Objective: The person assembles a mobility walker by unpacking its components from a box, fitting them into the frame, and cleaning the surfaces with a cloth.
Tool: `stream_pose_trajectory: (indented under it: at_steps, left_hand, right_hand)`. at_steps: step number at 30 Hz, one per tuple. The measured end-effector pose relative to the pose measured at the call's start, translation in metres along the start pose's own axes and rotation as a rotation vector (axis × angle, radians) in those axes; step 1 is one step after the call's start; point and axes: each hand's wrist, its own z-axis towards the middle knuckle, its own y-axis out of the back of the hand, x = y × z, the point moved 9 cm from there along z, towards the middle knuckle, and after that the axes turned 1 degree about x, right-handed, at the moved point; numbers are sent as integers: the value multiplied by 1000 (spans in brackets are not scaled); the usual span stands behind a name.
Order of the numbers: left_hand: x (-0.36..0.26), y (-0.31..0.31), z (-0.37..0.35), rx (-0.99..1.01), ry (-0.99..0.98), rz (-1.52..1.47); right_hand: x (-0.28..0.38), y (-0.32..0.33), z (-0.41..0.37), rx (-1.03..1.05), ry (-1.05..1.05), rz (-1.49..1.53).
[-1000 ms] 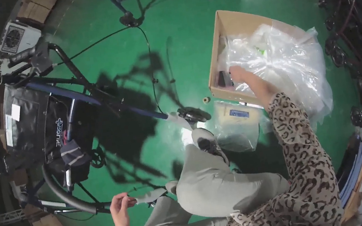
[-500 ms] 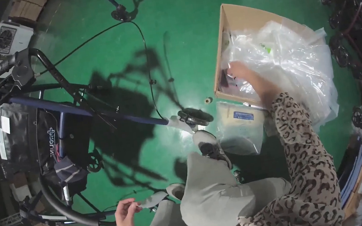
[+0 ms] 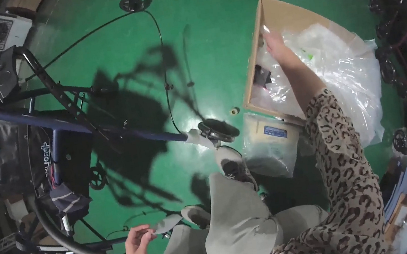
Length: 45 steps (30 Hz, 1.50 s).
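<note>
My right hand [image 3: 275, 44] is inside the open cardboard box [image 3: 296, 8], near its left wall, with fingers closed; a pale bit shows at the fingertips, too small to name. Clear plastic bags [image 3: 338, 76] fill much of the box, and a dark piece [image 3: 261, 75] lies below the hand. Low in the view, my left hand [image 3: 140, 248] has its thumb and fingers pinched together beside a grey, flat-looking part [image 3: 167, 223] at the end of a walker leg. What the pinch holds cannot be made out. The blue-framed walker [image 3: 85, 124] lies tipped on the floor.
A clear bag with a blue label [image 3: 270, 144] lies against the box's near side. A small ring-like part [image 3: 234, 111] is on the green floor. The walker's wheel [image 3: 216, 131] sits by my shoe [image 3: 234, 163]. Cartons and wheels line both sides.
My right hand has moved up along the box's left wall, away from the dark piece. My left hand stays pinched near the grey part. The view has shifted slightly.
</note>
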Motion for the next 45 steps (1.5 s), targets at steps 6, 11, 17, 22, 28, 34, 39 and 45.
stream_pose_trajectory:
  at_steps: [6, 11, 17, 22, 28, 34, 39, 45]
  left_hand:
    - [8, 4, 7, -5, 56, 32]
    - [6, 2, 10, -4, 49, 48]
    - [-14, -7, 11, 18, -38, 114]
    - [-41, -29, 4, 78, -132, 232]
    - [-60, -45, -18, 113, -198, 366]
    - [-30, -30, -24, 121, -195, 453]
    - [-11, -10, -13, 28, -112, 412]
    - [-30, -22, -13, 38, -154, 497]
  right_hand:
    - [-3, -6, -42, -152, 37, -372]
    - [6, -2, -60, -182, 55, -478]
    - [32, 4, -116, 101, 128, 56]
    - [59, 19, -161, 201, 156, 382]
    - [64, 36, -171, 4, 26, 421]
    - [23, 15, -128, -182, -206, 389]
    - [-33, 47, -13, -366, -50, 439]
    - [40, 12, -117, -128, 56, 463]
